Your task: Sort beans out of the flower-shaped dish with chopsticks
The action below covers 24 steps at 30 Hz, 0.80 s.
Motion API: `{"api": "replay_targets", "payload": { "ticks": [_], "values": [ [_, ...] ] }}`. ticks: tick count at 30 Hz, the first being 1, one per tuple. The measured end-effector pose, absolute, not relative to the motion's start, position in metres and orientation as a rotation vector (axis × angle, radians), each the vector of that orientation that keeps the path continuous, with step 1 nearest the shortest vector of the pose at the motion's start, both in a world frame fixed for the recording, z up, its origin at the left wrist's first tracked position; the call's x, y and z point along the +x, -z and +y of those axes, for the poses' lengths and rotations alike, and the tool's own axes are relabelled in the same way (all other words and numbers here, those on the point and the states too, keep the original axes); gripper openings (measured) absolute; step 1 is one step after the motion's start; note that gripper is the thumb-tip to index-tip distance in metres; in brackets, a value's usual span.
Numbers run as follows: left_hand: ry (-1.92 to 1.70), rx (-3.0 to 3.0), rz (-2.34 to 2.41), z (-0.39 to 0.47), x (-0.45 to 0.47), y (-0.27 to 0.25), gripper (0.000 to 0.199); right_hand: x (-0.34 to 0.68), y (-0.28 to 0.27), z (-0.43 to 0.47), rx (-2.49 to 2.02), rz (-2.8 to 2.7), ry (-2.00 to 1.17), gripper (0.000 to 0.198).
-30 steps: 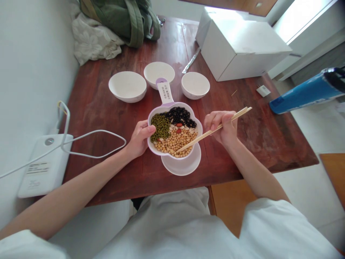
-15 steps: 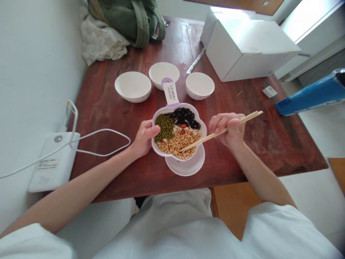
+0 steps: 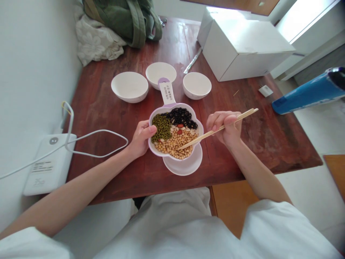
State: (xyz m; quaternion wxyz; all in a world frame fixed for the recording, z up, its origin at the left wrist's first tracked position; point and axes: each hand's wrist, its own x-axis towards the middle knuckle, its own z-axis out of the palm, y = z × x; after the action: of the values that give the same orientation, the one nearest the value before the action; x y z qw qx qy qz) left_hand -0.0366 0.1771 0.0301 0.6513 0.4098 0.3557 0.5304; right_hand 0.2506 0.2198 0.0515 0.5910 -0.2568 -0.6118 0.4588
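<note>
My left hand (image 3: 142, 139) grips the left rim of a scalloped, purple-edged bowl (image 3: 198, 124) with a labelled handle pointing away from me. Inside lie green beans (image 3: 161, 126), black beans (image 3: 182, 118), yellow soybeans (image 3: 175, 145) and a few reddish peanuts (image 3: 180, 132) among pale pieces. In my right hand (image 3: 225, 127) is a pair of wooden chopsticks (image 3: 207, 135), their tips down among the soybeans. Part of a white dish (image 3: 185, 169) shows beneath the bowl's near side; the rest of it is hidden.
Beyond the bowl stand three white bowls: left (image 3: 129, 86), middle (image 3: 161, 70) and right (image 3: 197, 85). A white box (image 3: 242, 50) and a blue cylinder (image 3: 309, 91) are to the right. At left, a cable (image 3: 107, 155) runs from a white power bank (image 3: 50, 165). A green bag (image 3: 121, 21) sits behind.
The whole view has shifted slightly, so things appear a little further left. Both hands keep their hold, and the chopstick tips stay among the soybeans.
</note>
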Motion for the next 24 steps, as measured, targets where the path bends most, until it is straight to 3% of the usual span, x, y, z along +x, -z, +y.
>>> {"api": "replay_targets", "payload": {
  "ticks": [24],
  "values": [
    [-1.173, 0.918, 0.833, 0.1764, -0.0373, -0.0326, 0.058, 0.2470, -0.0475, 0.2203, -0.593, -1.376, -1.218, 0.072]
  ]
}}
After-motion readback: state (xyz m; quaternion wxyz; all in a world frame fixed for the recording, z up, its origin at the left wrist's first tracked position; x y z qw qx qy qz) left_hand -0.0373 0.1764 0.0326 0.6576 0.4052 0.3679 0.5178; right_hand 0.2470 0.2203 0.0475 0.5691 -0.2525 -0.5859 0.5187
